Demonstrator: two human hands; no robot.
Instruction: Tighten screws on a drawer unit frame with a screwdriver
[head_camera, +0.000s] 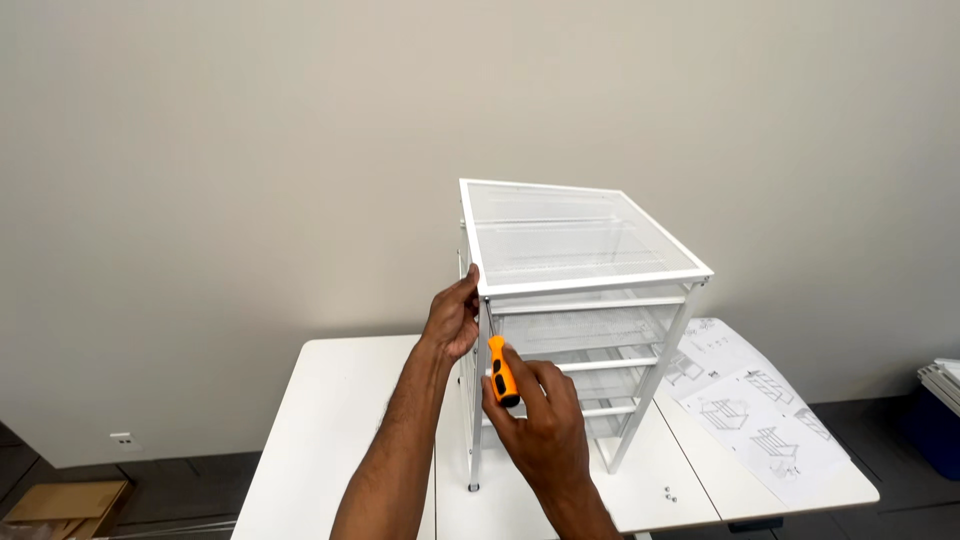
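Left hand (452, 318) clamped on white mesh drawer frame (580, 300) corner post; right hand (535, 415) grips orange screwdriver (502, 371). Best: hold frame steady on worktop (330, 420), driver square to screw.

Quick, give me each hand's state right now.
Left hand: closed on the white drawer frame's corner post.
Right hand: closed around an orange screwdriver.

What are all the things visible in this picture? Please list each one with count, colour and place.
drawer unit: one, white mesh, standing on the table
table: one, white, centre
screwdriver: one, orange handle, in the right hand
instruction sheets: several, white, table's right side
screws: two, small, table's front right
cardboard box: one, brown, floor at left
left hand: on the unit's front-left post
right hand: fingers around the screwdriver
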